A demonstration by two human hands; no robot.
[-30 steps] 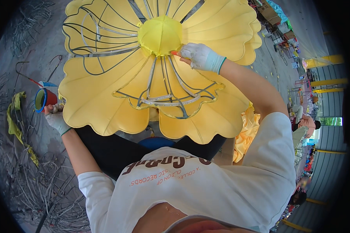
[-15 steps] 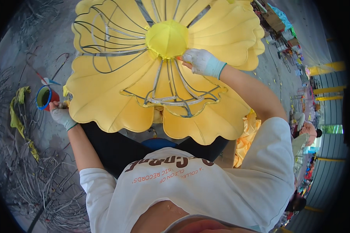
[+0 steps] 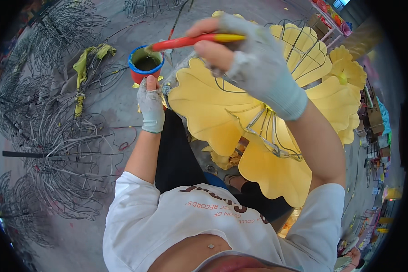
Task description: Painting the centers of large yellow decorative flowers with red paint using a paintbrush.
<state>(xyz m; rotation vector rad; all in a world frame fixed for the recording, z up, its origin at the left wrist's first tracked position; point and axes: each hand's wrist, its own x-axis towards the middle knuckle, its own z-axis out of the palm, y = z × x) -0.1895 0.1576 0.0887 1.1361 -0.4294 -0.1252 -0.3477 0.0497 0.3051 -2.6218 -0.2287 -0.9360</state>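
Observation:
My left hand (image 3: 151, 105), in a pale fingerless glove, grips a small red cup (image 3: 139, 78) with a blue rim; dark liquid shows inside. In my right hand (image 3: 263, 68), gloved likewise and a little blurred, is a paintbrush (image 3: 179, 43) with a red and yellow handle. Its bristle end hangs over the cup's rim; whether it touches the liquid I cannot tell. Beneath my right forearm spreads a large yellow fabric flower (image 3: 208, 97) on a wire frame. The glove and wrist hide much of its centre.
Tangled grey wire frames (image 3: 54, 158) cover the floor on the left, with a strip of yellow-green cloth (image 3: 80, 77) among them. A smaller yellow flower (image 3: 344, 70) stands beyond the large one. Cardboard boxes (image 3: 375, 115) and other goods line the right side.
My right hand has left the flower's centre and come over to the cup with the brush. The view has swung left, so flower and cup appear further right. My left hand still holds the cup.

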